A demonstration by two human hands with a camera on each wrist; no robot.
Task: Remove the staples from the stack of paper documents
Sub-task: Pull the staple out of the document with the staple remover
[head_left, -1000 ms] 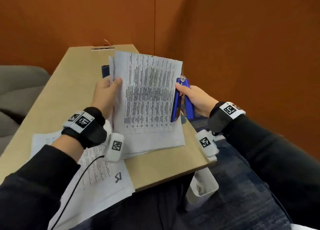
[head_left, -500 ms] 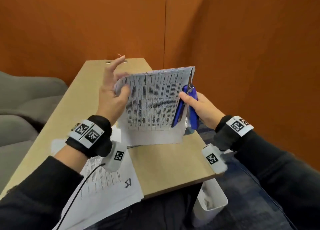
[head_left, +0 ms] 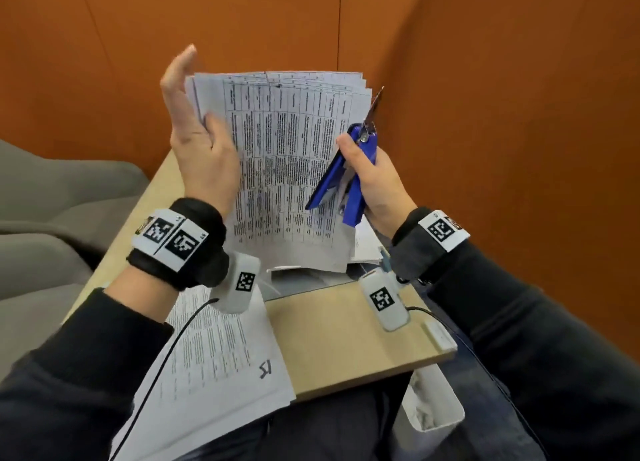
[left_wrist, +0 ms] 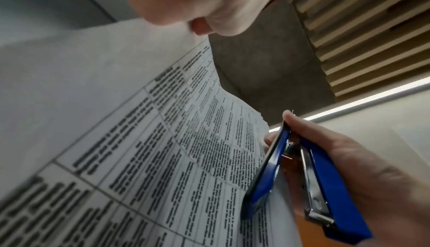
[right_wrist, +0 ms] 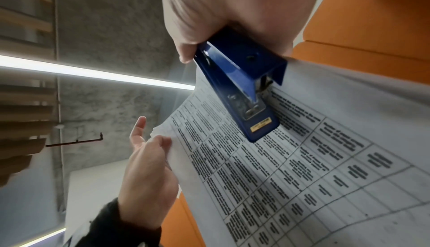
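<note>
I hold a stack of printed paper documents (head_left: 287, 169) upright above the table. My left hand (head_left: 201, 121) pinches its left edge, thumb on the front sheet and fingers stretched up behind. My right hand (head_left: 374, 180) grips a blue stapler (head_left: 349, 176) at the stack's right edge, its metal tab pointing up past the top right corner. In the left wrist view the stack (left_wrist: 163, 140) curves toward the stapler (left_wrist: 325, 186). The right wrist view has the stapler (right_wrist: 239, 89) lying against the page (right_wrist: 302, 159), with the left hand (right_wrist: 146, 168) beyond. No staple is visible.
The wooden table (head_left: 346, 339) carries loose printed sheets (head_left: 214, 349) at its near left and more papers (head_left: 367, 245) under the raised stack. A white bin (head_left: 433, 412) hangs below the table's right corner. A grey sofa (head_left: 52, 218) stands to the left; orange walls close in behind and to the right.
The stack went from lying tilted on the table to standing upright in the air. Both hands rose with it, and the left fingers spread out behind the pages.
</note>
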